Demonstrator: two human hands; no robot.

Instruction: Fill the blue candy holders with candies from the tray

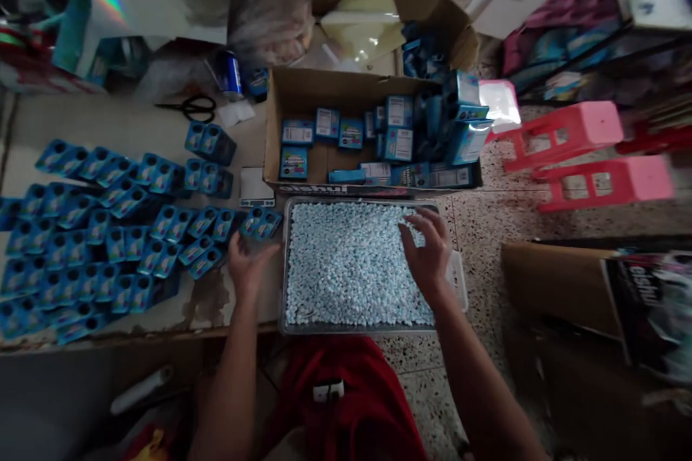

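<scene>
A clear plastic tray [282,281] full of small pale blue and white pellets [351,266] lies in front of me at the table edge. Just left of the tray is my left hand [249,259], fingers apart, close to a small blue box with round holes [260,223]; I see nothing in its grasp. Over the right side of the pellets hovers my right hand [429,248], its fingers spread and curved, holding nothing visible. Rows of similar blue boxes [70,248] stand on the left part of the table.
Behind the tray stands an open cardboard box [373,79] with several blue packets inside. Black scissors [194,109], a blue can [231,75] and a plastic bag [275,18] lie farther back. Pink stools [589,184] and a brown carton [556,281] are on the right.
</scene>
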